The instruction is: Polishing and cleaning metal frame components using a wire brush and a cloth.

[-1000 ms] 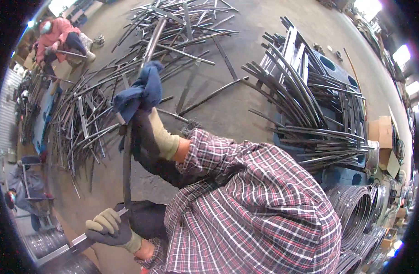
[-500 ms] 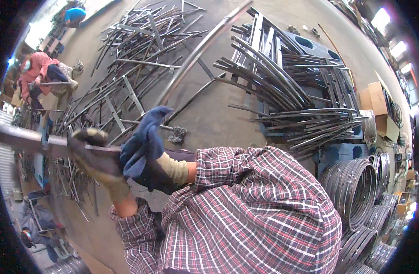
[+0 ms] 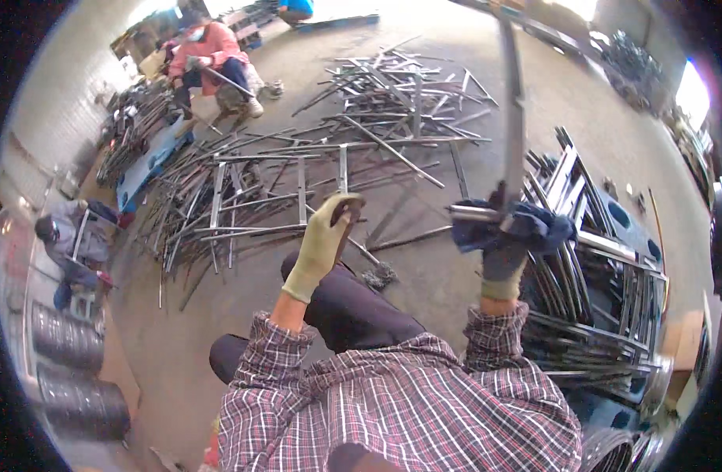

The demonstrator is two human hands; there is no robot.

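The right hand (image 3: 504,263), gloved, is gripping a blue cloth (image 3: 526,226) around a long metal rod (image 3: 512,118) rising toward 12 o'clock. The left hand (image 3: 323,240) is closing its grip on the rod's near end (image 3: 349,208).

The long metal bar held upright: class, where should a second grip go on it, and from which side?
Probably on the bare stretch of the metal bar just above the blue cloth in the right hand, coming from the person's left. The bar is slim and upright there; the left hand grips something else.
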